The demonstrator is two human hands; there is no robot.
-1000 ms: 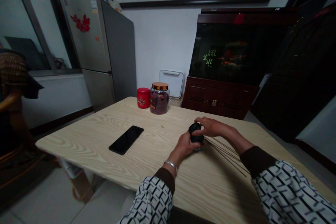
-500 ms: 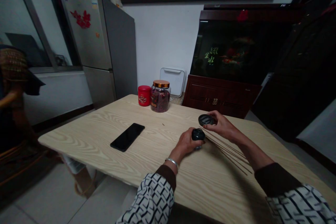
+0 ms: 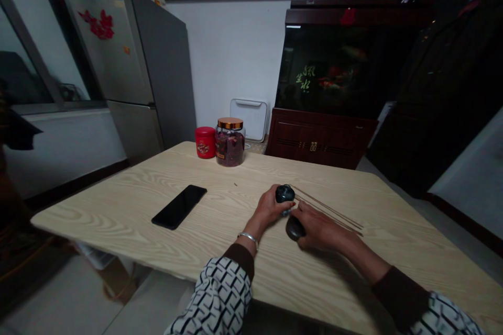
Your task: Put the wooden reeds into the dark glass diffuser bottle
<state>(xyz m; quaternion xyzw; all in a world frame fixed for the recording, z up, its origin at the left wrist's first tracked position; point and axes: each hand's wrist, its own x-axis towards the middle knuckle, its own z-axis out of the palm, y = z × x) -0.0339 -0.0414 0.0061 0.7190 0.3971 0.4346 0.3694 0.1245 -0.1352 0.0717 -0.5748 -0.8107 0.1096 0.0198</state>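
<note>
- Greenish characters are glowing on the tank at 12 o'clock, too blurred to read. Red cut-outs are showing on the fridge at 10 o'clock.
- The left hand is curling round the pot, which is standing mid-bench.
- The right hand is gripping the lid with bent fingers, on the bench at the pot's 5 o'clock.
- Thin sticks are lying at the pot's 3 o'clock, just beyond the right hand.
- A phone is lying at 9 o'clock. A red tin and a jar are standing side by side at 11 o'clock.
</note>
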